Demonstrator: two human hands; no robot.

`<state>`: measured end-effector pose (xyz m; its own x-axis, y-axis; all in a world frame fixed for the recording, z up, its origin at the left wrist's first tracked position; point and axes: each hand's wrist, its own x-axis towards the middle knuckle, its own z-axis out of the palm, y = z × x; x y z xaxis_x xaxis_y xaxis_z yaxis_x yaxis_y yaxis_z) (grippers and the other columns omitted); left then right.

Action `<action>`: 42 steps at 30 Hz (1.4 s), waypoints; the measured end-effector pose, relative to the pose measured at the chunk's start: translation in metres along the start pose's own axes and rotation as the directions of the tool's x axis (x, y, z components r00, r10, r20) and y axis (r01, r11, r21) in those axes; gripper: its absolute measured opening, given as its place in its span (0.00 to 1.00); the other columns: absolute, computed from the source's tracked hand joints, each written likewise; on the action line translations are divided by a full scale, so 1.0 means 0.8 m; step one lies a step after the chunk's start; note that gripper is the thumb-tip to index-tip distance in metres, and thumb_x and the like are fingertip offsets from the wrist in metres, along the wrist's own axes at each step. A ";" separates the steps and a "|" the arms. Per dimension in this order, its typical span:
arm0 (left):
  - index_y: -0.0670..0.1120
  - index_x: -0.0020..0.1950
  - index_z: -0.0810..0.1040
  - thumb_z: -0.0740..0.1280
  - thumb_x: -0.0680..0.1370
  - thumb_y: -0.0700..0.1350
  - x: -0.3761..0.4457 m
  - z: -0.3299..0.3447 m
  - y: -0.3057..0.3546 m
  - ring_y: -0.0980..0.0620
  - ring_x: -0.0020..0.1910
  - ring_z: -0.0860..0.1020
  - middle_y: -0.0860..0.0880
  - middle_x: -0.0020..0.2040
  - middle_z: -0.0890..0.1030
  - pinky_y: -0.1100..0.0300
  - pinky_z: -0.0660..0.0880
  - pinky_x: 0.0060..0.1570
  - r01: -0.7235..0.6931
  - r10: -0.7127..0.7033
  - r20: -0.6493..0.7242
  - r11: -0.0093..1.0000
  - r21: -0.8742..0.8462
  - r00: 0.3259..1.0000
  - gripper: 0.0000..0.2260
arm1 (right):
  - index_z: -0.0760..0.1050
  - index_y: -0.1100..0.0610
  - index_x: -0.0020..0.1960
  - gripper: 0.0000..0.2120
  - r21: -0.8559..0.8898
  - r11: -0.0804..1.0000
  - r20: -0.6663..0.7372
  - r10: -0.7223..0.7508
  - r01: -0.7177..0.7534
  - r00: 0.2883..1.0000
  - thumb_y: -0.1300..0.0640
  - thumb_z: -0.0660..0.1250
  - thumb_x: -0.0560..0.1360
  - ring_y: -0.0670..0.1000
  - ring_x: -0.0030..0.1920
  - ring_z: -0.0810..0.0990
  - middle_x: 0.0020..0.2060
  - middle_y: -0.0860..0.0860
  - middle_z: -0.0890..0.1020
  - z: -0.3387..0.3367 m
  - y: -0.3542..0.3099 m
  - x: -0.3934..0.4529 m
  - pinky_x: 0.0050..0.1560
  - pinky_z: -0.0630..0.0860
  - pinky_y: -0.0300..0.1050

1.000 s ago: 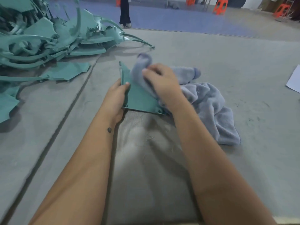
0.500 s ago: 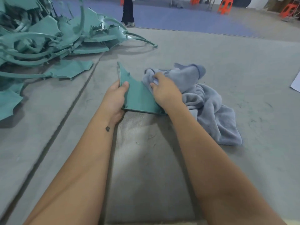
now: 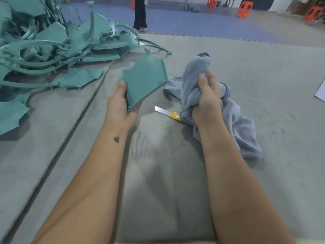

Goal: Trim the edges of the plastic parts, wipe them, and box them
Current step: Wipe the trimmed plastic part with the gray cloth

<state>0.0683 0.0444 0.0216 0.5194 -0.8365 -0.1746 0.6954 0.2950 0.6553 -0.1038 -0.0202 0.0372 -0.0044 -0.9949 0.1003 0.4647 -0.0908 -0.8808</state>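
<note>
**Plastic part in left hand, cloth in right hand**

The left hand (image 3: 121, 104) grips a flat teal plastic part (image 3: 144, 80) at its near left corner. The thumb lies along the left edge of the part and the other fingers are curled beneath its near edge. The part is raised off the grey mat (image 3: 175, 182) and tilted, with its broad face turned toward the camera. Its far edge is jagged; its right edge carries a raised rim.

The right hand (image 3: 207, 103) holds a grey-blue cloth (image 3: 233, 124). The fingers are closed round a bunched fold of the cloth, and that fold stands up above the fist. The remainder of the cloth trails down and lies spread on the mat to the right of the right forearm. The part and the cloth are apart, with a gap between them.

A knife (image 3: 168, 112) with a bare metal blade and a yellow handle lies on the mat between the two hands. Its handle end touches, or runs under, the edge of the cloth; which one cannot be determined.

A pile of teal plastic pieces (image 3: 52, 50) lies on the mat at far left, well apart from the held part. Orange stools (image 3: 244, 9) stand on the floor in the background. A person's legs (image 3: 139, 14) are visible beyond the pile. A white sheet (image 3: 321, 91) lies at the right edge of the view.
</note>
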 end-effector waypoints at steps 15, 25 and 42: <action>0.39 0.70 0.72 0.55 0.76 0.68 -0.023 0.001 -0.002 0.40 0.69 0.71 0.37 0.68 0.73 0.46 0.63 0.72 0.265 -0.228 0.353 0.962 -0.059 0.907 0.37 | 0.75 0.53 0.64 0.16 -0.741 0.354 0.596 -0.045 0.570 0.802 0.55 0.66 0.77 0.57 0.56 0.75 0.57 0.55 0.77 0.066 0.033 -0.045 0.61 0.69 0.49; 0.39 0.57 0.77 0.58 0.79 0.52 -0.015 -0.009 -0.007 0.46 0.52 0.80 0.40 0.51 0.81 0.53 0.72 0.64 0.244 -0.205 0.299 0.964 -0.101 0.932 0.19 | 0.77 0.49 0.58 0.10 -0.712 0.521 0.559 0.015 0.471 0.829 0.55 0.66 0.77 0.51 0.50 0.79 0.46 0.47 0.81 0.079 0.052 -0.029 0.51 0.74 0.45; 0.41 0.50 0.69 0.52 0.69 0.50 -0.018 -0.004 -0.006 0.46 0.40 0.74 0.44 0.42 0.74 0.56 0.73 0.45 0.294 -0.172 0.525 0.943 -0.157 0.833 0.17 | 0.61 0.52 0.29 0.18 -0.826 0.439 0.486 0.238 0.353 0.841 0.49 0.66 0.69 0.46 0.30 0.67 0.22 0.44 0.66 0.054 0.034 -0.044 0.34 0.65 0.42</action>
<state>0.0588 0.0566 0.0189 0.0522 -0.9905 0.1276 0.8861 0.1048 0.4514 -0.0529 0.0142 0.0295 0.5370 -0.8378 0.0992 -0.5295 -0.4263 -0.7334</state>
